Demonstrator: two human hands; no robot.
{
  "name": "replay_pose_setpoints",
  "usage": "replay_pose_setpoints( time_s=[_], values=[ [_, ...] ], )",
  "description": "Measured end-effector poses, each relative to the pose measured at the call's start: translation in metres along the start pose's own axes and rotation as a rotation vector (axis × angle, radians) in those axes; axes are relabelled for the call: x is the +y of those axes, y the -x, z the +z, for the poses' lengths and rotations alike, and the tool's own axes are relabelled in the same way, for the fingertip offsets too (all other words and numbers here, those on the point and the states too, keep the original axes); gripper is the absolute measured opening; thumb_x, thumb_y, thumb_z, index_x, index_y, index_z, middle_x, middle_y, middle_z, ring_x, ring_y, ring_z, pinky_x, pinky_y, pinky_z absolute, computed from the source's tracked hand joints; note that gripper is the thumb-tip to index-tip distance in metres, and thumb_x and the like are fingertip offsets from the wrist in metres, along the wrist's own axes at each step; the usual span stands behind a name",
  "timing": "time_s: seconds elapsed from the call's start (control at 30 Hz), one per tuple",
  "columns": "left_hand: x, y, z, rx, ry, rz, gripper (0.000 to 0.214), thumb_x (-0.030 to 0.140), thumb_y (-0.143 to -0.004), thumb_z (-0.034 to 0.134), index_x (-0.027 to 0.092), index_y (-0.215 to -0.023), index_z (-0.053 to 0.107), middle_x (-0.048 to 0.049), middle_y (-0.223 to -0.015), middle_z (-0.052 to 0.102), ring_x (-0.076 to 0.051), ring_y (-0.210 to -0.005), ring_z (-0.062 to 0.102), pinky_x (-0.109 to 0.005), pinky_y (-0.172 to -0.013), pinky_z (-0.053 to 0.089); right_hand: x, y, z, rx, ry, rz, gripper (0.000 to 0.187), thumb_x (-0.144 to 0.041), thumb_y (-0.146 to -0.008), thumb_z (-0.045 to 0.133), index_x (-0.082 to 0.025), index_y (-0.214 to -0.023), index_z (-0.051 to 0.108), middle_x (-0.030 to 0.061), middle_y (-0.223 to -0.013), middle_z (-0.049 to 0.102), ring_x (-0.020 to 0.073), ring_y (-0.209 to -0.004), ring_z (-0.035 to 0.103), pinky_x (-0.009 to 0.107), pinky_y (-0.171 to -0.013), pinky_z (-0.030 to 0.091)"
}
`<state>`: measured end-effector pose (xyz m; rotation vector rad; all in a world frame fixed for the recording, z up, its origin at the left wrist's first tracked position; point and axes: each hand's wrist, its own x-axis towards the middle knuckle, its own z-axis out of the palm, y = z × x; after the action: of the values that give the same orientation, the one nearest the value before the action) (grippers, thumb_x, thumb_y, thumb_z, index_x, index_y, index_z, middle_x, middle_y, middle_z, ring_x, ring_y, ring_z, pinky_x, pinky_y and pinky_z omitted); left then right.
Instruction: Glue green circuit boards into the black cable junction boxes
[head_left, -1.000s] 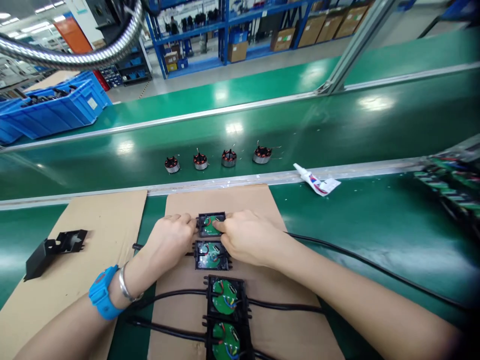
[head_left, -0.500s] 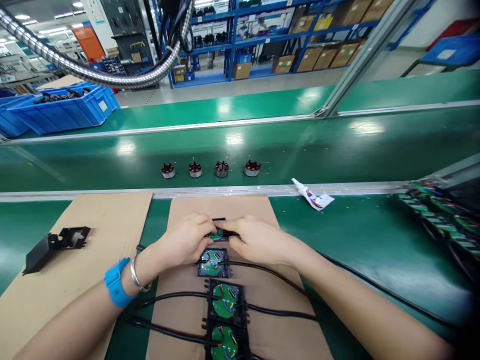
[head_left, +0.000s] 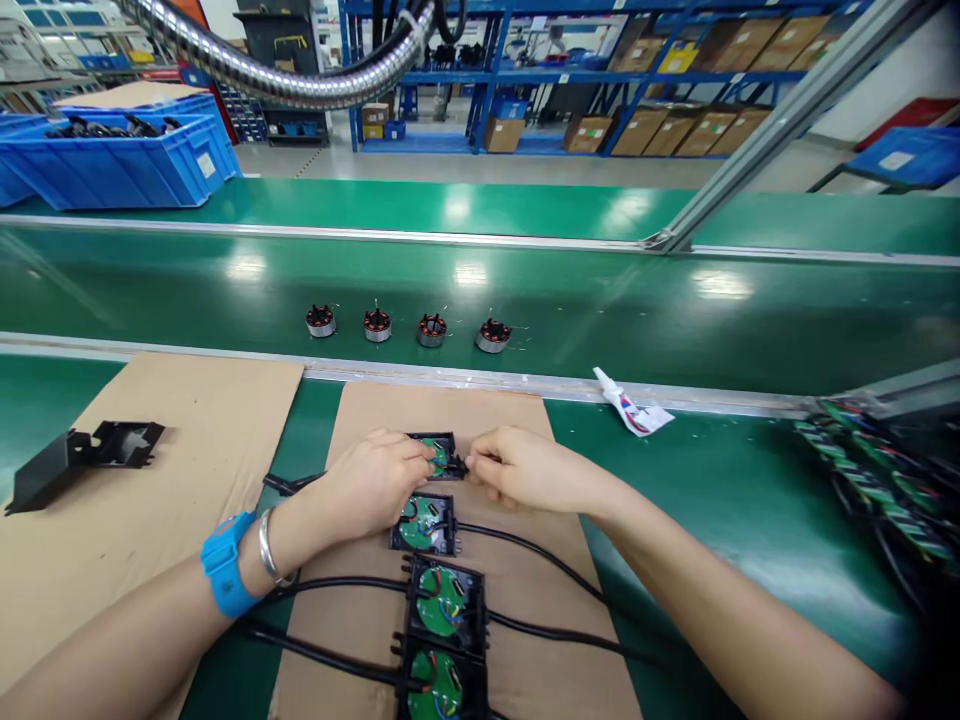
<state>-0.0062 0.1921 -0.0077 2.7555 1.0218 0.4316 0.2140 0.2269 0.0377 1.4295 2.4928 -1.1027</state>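
A column of black plastic housings with round green circuit boards runs down a cardboard sheet [head_left: 540, 610]. My left hand [head_left: 379, 478] rests over the left side of the farthest housing [head_left: 444, 442], its fingers bent onto that edge and the board. At the same housing's right edge, my right hand [head_left: 517, 466] pinches a short black cable end [head_left: 459, 466]; its fingertips partly hide it. Nearer me sit a second housing [head_left: 424, 524], a third housing [head_left: 448, 603] and a fourth housing [head_left: 442, 685], with black cables [head_left: 547, 628] leading off their sides.
Several copper-wound motor stators [head_left: 432, 330] stand in a row on the green bench beyond. A crumpled white wrapper [head_left: 634, 405] lies right of the cardboard. Black bracket-like parts [head_left: 124, 443] are on the left cardboard; wired boards [head_left: 877, 480] pile up at right. A metal hose [head_left: 300, 85] hangs overhead.
My right hand has drawn back slightly to the right from the top of the farthest housing, uncovering more of it. My left hand stays at its left side. The camera view has shifted.
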Motion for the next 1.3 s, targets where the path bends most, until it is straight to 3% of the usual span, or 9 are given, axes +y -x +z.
replay_pose_setpoints(
  time_s=[0.1, 0.23, 0.3, 0.47, 0.67, 0.83, 0.97, 1.07, 1.3],
  values=[
    [0.001, 0.0, 0.002, 0.013, -0.012, 0.001, 0.02, 0.012, -0.09, 0.052, 0.015, -0.099, 0.069, -0.0065, -0.113, 0.07, -0.023, -0.097, 0.065, -0.038, -0.086, 0.051, 0.003, -0.002, 0.005, -0.024, -0.035, -0.038, 0.02, -0.019, -0.085, 0.044, -0.017, -0.071, 0.058, 0.0008, -0.063, 0.062, 0.0112, -0.052, 0.051, 0.024, -0.052, 0.036],
    [0.0, 0.001, 0.004, 0.009, -0.012, 0.012, 0.02, 0.011, -0.089, 0.053, 0.014, -0.1, 0.069, -0.0068, -0.113, 0.07, -0.024, -0.096, 0.065, -0.038, -0.085, 0.051, 0.015, -0.002, 0.026, 0.345, 0.104, -0.296, 0.016, -0.021, -0.09, 0.041, -0.017, -0.084, 0.055, 0.0044, -0.076, 0.062, 0.014, -0.065, 0.053, 0.026, -0.062, 0.041],
    [-0.001, 0.002, 0.005, 0.002, -0.004, 0.009, 0.02, 0.011, -0.089, 0.052, 0.014, -0.102, 0.067, -0.0066, -0.114, 0.069, -0.024, -0.098, 0.064, -0.038, -0.086, 0.05, 0.022, -0.002, 0.036, 0.445, 0.17, -0.356, 0.018, -0.02, -0.092, 0.037, -0.016, -0.083, 0.052, 0.0064, -0.078, 0.06, 0.0155, -0.069, 0.054, 0.028, -0.065, 0.042],
    [0.003, -0.001, -0.001, -0.071, 0.003, -0.06, 0.021, 0.011, -0.09, 0.049, 0.015, -0.105, 0.063, -0.0068, -0.101, 0.069, -0.022, -0.092, 0.063, -0.036, -0.083, 0.049, 0.032, -0.006, 0.037, 0.4, 0.272, -0.365, 0.019, -0.016, -0.092, 0.036, -0.017, -0.079, 0.051, 0.0049, -0.074, 0.056, 0.0149, -0.068, 0.051, 0.026, -0.064, 0.04],
    [0.009, -0.007, -0.008, -0.144, -0.056, -0.053, 0.051, 0.009, -0.078, 0.051, 0.012, -0.13, 0.051, -0.0089, -0.098, 0.064, -0.023, -0.087, 0.058, -0.035, -0.076, 0.046, 0.019, -0.012, 0.029, 0.296, 0.422, -0.357, 0.016, -0.006, -0.082, 0.045, -0.015, -0.081, 0.059, 0.0054, -0.076, 0.06, 0.0154, -0.066, 0.051, 0.026, -0.056, 0.031],
    [0.014, -0.011, -0.009, -0.191, -0.155, -0.04, 0.05, 0.008, -0.074, 0.047, 0.009, -0.123, 0.058, -0.0106, -0.094, 0.06, -0.025, -0.086, 0.054, -0.036, -0.071, 0.044, 0.015, -0.008, 0.045, 0.429, 0.712, -0.327, 0.018, -0.006, -0.083, 0.047, -0.013, -0.08, 0.063, 0.0085, -0.076, 0.061, 0.0191, -0.068, 0.051, 0.03, -0.051, 0.027],
    [0.012, -0.005, -0.003, -0.169, -0.151, -0.021, 0.056, 0.01, -0.075, 0.049, 0.008, -0.131, 0.051, -0.012, -0.103, 0.059, -0.025, -0.092, 0.054, -0.038, -0.077, 0.045, 0.032, -0.006, 0.059, 0.65, 0.555, -0.406, 0.022, -0.015, -0.092, 0.045, -0.013, -0.095, 0.068, 0.0086, -0.082, 0.062, 0.02, -0.077, 0.05, 0.032, -0.067, 0.04],
    [0.008, -0.001, 0.001, -0.13, -0.123, -0.038, 0.059, 0.009, -0.076, 0.048, 0.01, -0.135, 0.046, -0.0118, -0.107, 0.059, -0.024, -0.092, 0.054, -0.038, -0.082, 0.045, 0.04, -0.009, 0.062, 0.739, 0.343, -0.422, 0.023, -0.021, -0.093, 0.047, -0.015, -0.102, 0.068, 0.0093, -0.089, 0.064, 0.0208, -0.084, 0.05, 0.034, -0.077, 0.042],
    [0.017, -0.009, -0.007, -0.197, -0.165, -0.065, 0.051, 0.007, -0.079, 0.045, 0.01, -0.129, 0.053, -0.0117, -0.101, 0.06, -0.026, -0.091, 0.054, -0.039, -0.077, 0.041, 0.038, -0.013, 0.064, 0.65, 0.381, -0.427, 0.032, -0.013, -0.093, 0.037, -0.012, -0.096, 0.069, 0.0116, -0.084, 0.062, 0.022, -0.082, 0.047, 0.036, -0.076, 0.04]
  ],
)
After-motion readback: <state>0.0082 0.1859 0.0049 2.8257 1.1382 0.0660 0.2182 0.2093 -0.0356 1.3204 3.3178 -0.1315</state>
